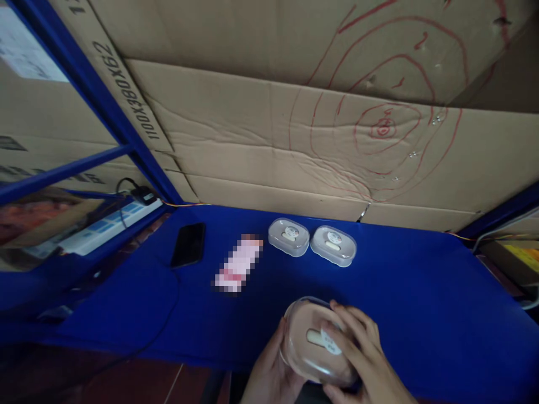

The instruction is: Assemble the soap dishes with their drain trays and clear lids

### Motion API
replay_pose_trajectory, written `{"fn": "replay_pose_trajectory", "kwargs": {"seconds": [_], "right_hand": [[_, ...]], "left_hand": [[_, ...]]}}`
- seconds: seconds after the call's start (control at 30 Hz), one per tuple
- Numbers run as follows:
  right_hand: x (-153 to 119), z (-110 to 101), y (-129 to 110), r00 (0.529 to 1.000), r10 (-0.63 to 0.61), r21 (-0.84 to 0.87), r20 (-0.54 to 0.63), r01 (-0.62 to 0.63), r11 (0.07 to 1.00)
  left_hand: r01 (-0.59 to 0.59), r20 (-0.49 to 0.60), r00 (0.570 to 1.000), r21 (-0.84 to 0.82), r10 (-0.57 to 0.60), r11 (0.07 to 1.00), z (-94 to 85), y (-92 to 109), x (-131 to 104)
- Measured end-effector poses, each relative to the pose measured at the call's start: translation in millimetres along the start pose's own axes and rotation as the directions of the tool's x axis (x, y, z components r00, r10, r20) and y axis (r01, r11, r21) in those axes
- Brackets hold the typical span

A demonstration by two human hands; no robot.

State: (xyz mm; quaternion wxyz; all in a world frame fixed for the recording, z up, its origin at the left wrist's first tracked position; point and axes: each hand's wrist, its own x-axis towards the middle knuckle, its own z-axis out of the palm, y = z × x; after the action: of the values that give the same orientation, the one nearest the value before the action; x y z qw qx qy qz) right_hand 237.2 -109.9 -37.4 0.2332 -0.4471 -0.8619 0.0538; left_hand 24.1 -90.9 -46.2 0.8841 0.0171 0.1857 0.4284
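Observation:
An oval case (301, 345) with a clear plastic lid, a pinkish inside and a pale capsule-shaped piece in its middle is held up at the table's front edge. My left hand (273, 365) grips it from the left and below, thumb along its side. On the right, my right hand (364, 353) is wrapped over the case, its fingers on the lid beside a round white sticker (329, 342). Two similar clear-lidded cases, a left one (288, 237) and a right one (333, 246), lie side by side at the back of the table.
A black phone (188, 245) and a blurred-out phone-like object (239, 264) lie on the blue table (400, 303). A white power strip (112, 224) with a black plug stands at the left. Behind rises a cardboard wall (236, 123) with red rings. A dark cable hangs front left.

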Motion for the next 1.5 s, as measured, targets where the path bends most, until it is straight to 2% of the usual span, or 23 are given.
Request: {"fn": "replay_pose_trajectory", "kwargs": {"seconds": [0.1,0.27,0.37,0.47,0.73,0.87,1.0,1.13,1.3,1.5], "right_hand": [[-1.0,7.7,4.9,0.999,-0.034,0.007,-0.017,0.035,0.999],[-7.7,15.4,14.3,0.998,-0.048,0.097,-0.045,0.052,0.994],[-9.9,17.7,13.2,0.996,-0.067,0.062,-0.066,0.071,0.996],[-10.3,17.2,10.5,0.995,-0.078,0.023,-0.063,0.08,0.997],[-9.5,18.9,12.5,0.995,-0.068,0.108,-0.072,0.075,0.991],[-9.2,21.9,16.4,0.995,-0.057,0.13,-0.079,0.067,0.989],[-8.7,22.8,20.2,0.989,-0.126,0.055,-0.076,0.131,0.99],[-9.7,24.4,17.0,0.989,-0.127,-0.03,-0.08,0.125,0.992],[-10.1,14.3,15.4,0.987,-0.152,-0.086,-0.05,0.148,0.985],[-13.3,5.4,34.5,0.97,-0.238,-0.136,0.05,0.242,0.961]], "left_hand": [[0.021,-0.002,1.0,-0.013,-0.021,1.0,3.0,2.0,-0.6],[0.003,-0.091,0.996,-0.03,-0.005,1.0,1.5,1.6,1.7],[0.009,-0.119,0.993,-0.015,-0.01,1.0,-1.7,0.3,3.2],[-0.045,-0.145,0.988,0.01,0.046,0.999,-4.9,-1.9,3.6],[-0.098,-0.07,0.992,0.035,0.101,0.995,-0.3,-2.8,-6.4],[-0.103,-0.041,0.994,0.055,0.105,0.993,-3.4,-5.2,-6.0],[-0.148,-0.027,0.988,0.066,0.15,0.987,-12.2,-10.7,0.5],[-0.128,-0.079,0.988,0.02,0.13,0.992,-16.4,-13.3,6.9],[-0.105,-0.125,0.987,-0.022,0.102,0.994,-8.0,-11.0,5.8],[-0.08,-0.157,0.984,0.011,0.081,0.997,-1.6,-9.7,5.5]]}}
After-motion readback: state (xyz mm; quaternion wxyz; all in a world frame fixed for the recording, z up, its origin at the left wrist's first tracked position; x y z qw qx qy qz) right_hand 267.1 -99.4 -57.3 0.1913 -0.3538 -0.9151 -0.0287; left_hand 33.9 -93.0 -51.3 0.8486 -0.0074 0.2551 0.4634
